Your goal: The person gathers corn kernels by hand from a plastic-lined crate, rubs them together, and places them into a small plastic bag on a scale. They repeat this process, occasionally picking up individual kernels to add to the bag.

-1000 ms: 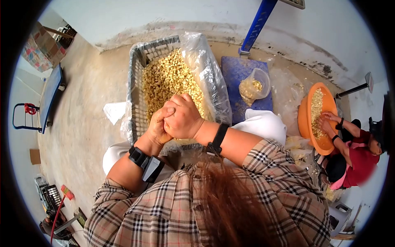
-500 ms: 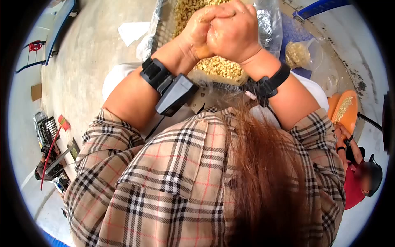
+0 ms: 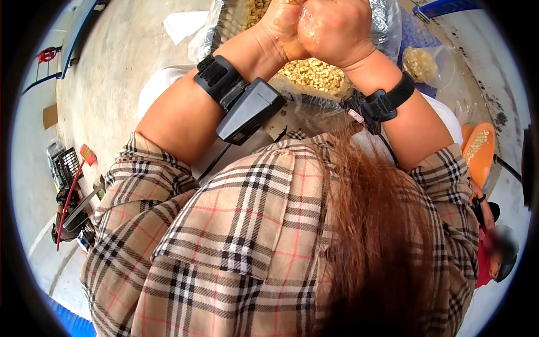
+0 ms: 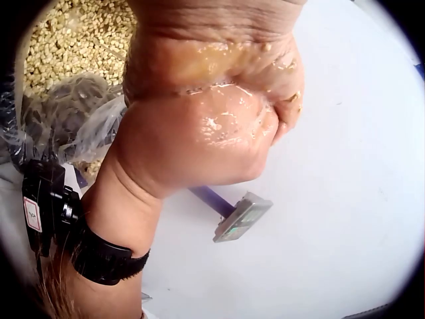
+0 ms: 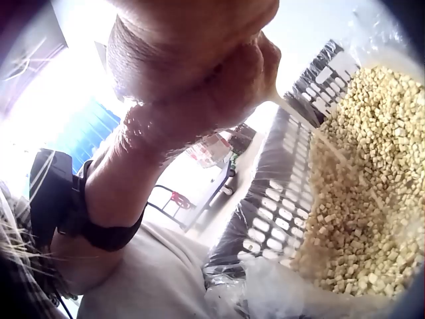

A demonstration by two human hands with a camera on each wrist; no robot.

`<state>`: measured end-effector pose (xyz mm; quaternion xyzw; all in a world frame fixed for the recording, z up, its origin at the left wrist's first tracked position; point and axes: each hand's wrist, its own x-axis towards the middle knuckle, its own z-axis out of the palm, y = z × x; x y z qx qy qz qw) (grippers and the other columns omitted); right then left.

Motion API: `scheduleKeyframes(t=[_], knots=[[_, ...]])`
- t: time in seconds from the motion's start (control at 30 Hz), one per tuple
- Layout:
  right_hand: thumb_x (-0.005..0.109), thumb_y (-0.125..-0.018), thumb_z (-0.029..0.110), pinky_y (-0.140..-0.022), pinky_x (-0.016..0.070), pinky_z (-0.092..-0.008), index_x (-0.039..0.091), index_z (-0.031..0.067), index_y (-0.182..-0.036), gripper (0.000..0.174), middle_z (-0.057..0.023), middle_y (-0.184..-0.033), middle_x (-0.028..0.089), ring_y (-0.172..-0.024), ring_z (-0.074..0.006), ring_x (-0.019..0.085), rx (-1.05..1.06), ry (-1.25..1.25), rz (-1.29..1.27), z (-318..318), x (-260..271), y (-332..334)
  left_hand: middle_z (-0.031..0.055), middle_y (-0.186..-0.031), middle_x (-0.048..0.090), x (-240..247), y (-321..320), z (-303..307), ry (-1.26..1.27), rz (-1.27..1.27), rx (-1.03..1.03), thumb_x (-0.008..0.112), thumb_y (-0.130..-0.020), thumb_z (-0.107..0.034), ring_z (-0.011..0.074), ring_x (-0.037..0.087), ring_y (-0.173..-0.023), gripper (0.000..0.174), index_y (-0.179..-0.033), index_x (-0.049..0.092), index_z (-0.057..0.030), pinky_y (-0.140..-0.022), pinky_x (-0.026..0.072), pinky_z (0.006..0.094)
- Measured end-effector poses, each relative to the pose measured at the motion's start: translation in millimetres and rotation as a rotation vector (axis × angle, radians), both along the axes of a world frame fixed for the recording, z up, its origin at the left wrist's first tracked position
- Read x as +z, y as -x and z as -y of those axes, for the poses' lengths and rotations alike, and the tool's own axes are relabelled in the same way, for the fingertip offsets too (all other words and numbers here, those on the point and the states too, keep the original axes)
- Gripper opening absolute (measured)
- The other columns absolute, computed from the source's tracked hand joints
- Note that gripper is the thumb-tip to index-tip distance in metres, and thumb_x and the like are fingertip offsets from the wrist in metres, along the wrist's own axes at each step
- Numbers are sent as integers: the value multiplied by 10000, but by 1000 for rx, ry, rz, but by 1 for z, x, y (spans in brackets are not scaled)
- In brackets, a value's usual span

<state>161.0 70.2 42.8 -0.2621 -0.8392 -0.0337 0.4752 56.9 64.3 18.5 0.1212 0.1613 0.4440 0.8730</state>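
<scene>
My left hand (image 3: 281, 28) and right hand (image 3: 337, 33) are clasped tightly together above a crate, fingers curled inward, partly cut off by the head view's top edge. In the left wrist view my right hand (image 4: 199, 136) is wet and bubbly, with yellowish mush along the seam between the hands. What they grip is mostly hidden; it looks like a wet handful of the diced yellow pieces (image 5: 368, 199). A thin stream of pale liquid (image 5: 319, 133) runs from the hands down over the pieces. The crate (image 5: 272, 199) is slotted and lined with clear plastic.
A plastic bag of pale pieces (image 3: 418, 64) stands on a blue scale platform right of the crate. Farther right, another person (image 3: 488, 224) sits by an orange basin (image 3: 480, 157). A white sheet (image 3: 182, 25) lies on the floor to the left.
The head view has tilted down, so the hands and crate sit higher in the picture. My hands stay clasped and shift slightly right in view over the last half second.
</scene>
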Motion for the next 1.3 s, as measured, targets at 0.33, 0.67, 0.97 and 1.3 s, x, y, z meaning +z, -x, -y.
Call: scheduleKeyframes(t=[0.33, 0.67, 0.97, 1.3], knots=[[564, -605, 133, -582, 385, -377, 525, 70, -549, 92, -83, -587, 519, -585, -259, 495, 20, -17, 30, -2, -4, -4, 77, -864, 616, -4, -2, -1, 20, 17, 1, 597, -790, -216, 199, 593, -812, 176, -876, 603, -63, -747, 493, 345], [563, -623, 123, -578, 388, -386, 512, 83, -537, 108, -85, -570, 506, -577, -270, 491, 33, -32, 56, -5, -10, -8, 85, -869, 616, -8, -6, -2, 38, 24, 6, 604, -786, -213, 198, 594, -814, 176, -875, 604, -61, -749, 497, 349], [574, -597, 124, -590, 384, -393, 493, 84, -527, 115, -90, -583, 519, -610, -268, 507, -54, 61, 153, 4, -7, -11, 92, -873, 616, -22, -12, 3, 92, 49, 46, 610, -783, -209, 198, 594, -816, 177, -874, 605, -58, -750, 501, 353], [624, -707, 267, -864, 366, -440, 533, 74, -920, 302, -102, -960, 559, -888, -286, 533, 2, 198, 207, 0, 2, -23, 74, -1060, 571, -7, -13, 9, 204, 25, 149, 484, -854, -517, 212, 560, -976, 460, -1045, 549, -104, -858, 463, 361]])
